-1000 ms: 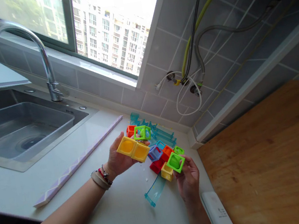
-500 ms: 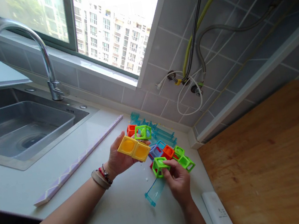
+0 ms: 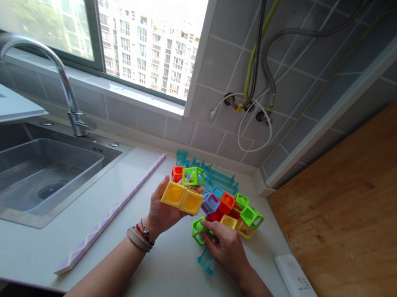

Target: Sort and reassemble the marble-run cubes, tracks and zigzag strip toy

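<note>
**Right hand brings a green cube [image 3: 197,230] out beside the pile [image 3: 227,203]**

Head view: since the earlier frame, the right hand [image 3: 229,249] has shifted leftward with the green cube, uncovering more of the yellow cubes [image 3: 228,221] in the pile. The cube now shows apart from the rest, so it seems to be handled singly. Thumb and fingers are nearly closed, pinching it just above the loose teal piece [image 3: 206,262], which the hand partly hides; whether cube and piece touch is unclear.

The left hand [image 3: 162,215], palm up, is about where it was, curled around a joined yellow pair [image 3: 173,194]. A green frame block [image 3: 191,170] and a red block [image 3: 177,174] sit behind that pair; whether all are joined, I cannot tell. The pile lies on the white counter [image 3: 158,275], near the ridged teal parts [image 3: 222,179] along the wall.
</note>
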Available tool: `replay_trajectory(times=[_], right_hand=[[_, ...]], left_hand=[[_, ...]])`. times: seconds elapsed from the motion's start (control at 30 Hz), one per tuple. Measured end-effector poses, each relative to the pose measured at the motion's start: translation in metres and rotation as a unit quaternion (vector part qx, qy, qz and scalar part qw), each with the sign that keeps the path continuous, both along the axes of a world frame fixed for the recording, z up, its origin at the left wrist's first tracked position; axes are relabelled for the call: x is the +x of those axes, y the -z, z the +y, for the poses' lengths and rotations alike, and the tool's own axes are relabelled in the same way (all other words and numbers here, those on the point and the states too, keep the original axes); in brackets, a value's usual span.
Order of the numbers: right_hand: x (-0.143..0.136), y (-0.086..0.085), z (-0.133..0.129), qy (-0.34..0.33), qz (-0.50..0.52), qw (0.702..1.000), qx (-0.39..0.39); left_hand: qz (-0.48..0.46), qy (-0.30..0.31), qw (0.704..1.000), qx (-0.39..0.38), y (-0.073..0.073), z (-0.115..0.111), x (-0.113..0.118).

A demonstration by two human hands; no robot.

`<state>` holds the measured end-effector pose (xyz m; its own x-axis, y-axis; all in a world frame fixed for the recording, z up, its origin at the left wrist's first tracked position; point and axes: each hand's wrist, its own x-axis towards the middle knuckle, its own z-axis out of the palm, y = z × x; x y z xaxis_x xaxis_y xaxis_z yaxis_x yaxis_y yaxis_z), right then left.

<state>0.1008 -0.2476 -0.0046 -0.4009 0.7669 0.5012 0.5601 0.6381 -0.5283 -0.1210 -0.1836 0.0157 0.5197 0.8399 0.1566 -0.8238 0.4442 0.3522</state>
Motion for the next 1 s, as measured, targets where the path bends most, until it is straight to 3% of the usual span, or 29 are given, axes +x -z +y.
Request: replay_trajectory(times=[0.33, 0.73, 1.0], right_hand=[[0.004, 0.017, 0.003, -0.001, -0.007, 1.000, 0.013], [0.003, 0.013, 0.005, -0.014, -0.025, 0.999, -0.015], [0.001, -0.007, -0.001, -0.018, 0.032, 0.999, -0.033]], left_hand=[[0.045, -0.010, 0.999, -0.019, -0.009, -0.005, 0.003], [0.077, -0.014, 0.996, -0.046, -0.013, -0.006, 0.005], [0.093, -0.007, 0.995, -0.027, -0.010, -0.003, 0.004]])
